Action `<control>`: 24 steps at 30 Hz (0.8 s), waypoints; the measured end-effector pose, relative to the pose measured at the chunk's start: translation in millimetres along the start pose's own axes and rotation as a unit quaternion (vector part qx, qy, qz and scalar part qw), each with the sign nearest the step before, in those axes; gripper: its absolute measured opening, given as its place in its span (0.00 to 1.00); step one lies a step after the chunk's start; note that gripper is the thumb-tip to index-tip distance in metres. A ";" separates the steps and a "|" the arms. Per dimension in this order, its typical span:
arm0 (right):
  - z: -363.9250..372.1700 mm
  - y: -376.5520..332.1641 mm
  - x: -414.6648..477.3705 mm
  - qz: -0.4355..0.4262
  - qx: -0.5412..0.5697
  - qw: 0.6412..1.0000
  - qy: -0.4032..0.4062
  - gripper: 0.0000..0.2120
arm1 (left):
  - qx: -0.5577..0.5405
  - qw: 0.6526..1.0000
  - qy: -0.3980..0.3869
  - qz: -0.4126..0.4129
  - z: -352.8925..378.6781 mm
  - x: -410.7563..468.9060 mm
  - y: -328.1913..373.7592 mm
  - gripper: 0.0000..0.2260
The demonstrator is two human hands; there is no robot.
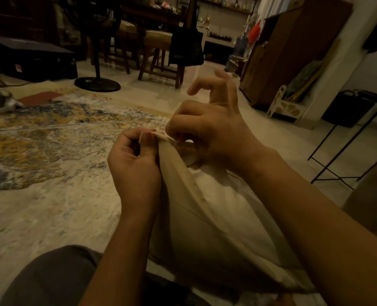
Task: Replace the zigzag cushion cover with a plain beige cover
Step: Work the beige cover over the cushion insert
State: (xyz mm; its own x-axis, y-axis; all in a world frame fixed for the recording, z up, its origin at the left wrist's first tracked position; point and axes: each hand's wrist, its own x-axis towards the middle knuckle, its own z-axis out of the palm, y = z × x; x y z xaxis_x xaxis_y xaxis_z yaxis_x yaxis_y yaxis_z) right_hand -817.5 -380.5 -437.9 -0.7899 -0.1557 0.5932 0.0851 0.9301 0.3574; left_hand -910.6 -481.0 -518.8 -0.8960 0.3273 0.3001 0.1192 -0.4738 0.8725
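A cushion in a plain beige cover (209, 228) stands on my lap, one corner pointing up. My left hand (136, 164) is closed on the cover's top corner, thumb and fingers pinching the fabric edge. My right hand (207, 129) pinches the same edge just to the right, thumb and forefinger together at what may be the zip, other fingers spread upward. A slit of whiter cushion (189, 160) shows under the right hand. No zigzag cover is in view.
A patterned blue, yellow and cream rug (50, 151) covers the floor ahead. A standing fan's round base (97, 83), wooden chairs (161, 51) with a hanging dark bag, a wooden cabinet (293, 51) and a black wire-frame stand (346, 138) lie beyond. My knee (50, 277) is at the lower left.
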 end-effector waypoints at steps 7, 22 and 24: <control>-11.3 3.1 -30.8 0.048 -0.036 0.996 -0.067 0.04 | -0.017 0.997 0.054 -0.050 7.0 35.0 -7.1 0.09; -28.4 20.9 -87.4 0.329 0.216 0.902 -0.178 0.06 | 0.390 0.816 -0.339 0.258 17.6 13.9 -11.5 0.09; -33.6 15.1 -102.3 0.327 0.171 0.914 -0.171 0.12 | 0.394 0.818 -0.327 0.261 15.2 18.6 -13.4 0.05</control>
State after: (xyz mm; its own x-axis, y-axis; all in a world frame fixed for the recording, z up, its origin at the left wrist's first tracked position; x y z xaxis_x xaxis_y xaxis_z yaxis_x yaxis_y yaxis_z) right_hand -715.0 -361.7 -469.0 -0.7867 0.5285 0.3190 0.4575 0.8461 -0.2735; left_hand -922.4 -456.1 -519.0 -0.2448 0.7389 0.6278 0.8825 -0.0985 0.4600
